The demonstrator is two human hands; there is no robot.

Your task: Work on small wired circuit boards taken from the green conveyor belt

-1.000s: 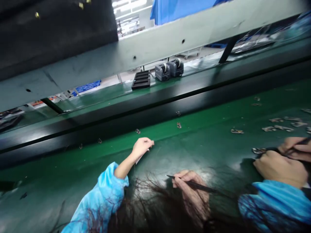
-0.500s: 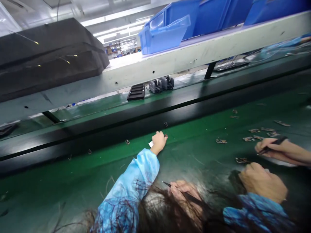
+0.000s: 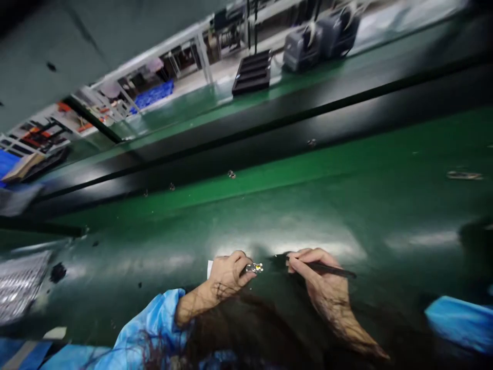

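My left hand [image 3: 227, 273] pinches a small circuit board part [image 3: 254, 267] with a bright yellow patch between thumb and fingers. A bit of white paper [image 3: 209, 268] sticks out on the far side of that hand. My right hand [image 3: 325, 280] is closed round slim black tweezers [image 3: 333, 269], whose tip points left towards the small part and stays apart from it. A tiny pale speck shows near the tip. Both hands are low over the green work surface [image 3: 215, 226]; dark hair hangs across part of the view.
Small metallic parts [image 3: 231, 174] lie scattered along the bright green strip. Further back are a black slotted tray [image 3: 252, 72] and two grey tape dispensers [image 3: 302, 47]. A silvery ribbed stack [image 3: 21, 285] is at the left, and another person's blue sleeve [image 3: 460, 324] at the right.
My left hand has come back from the green strip with the small part. The view has tilted down, and my right hand with the tweezers now shows more clearly beside it.
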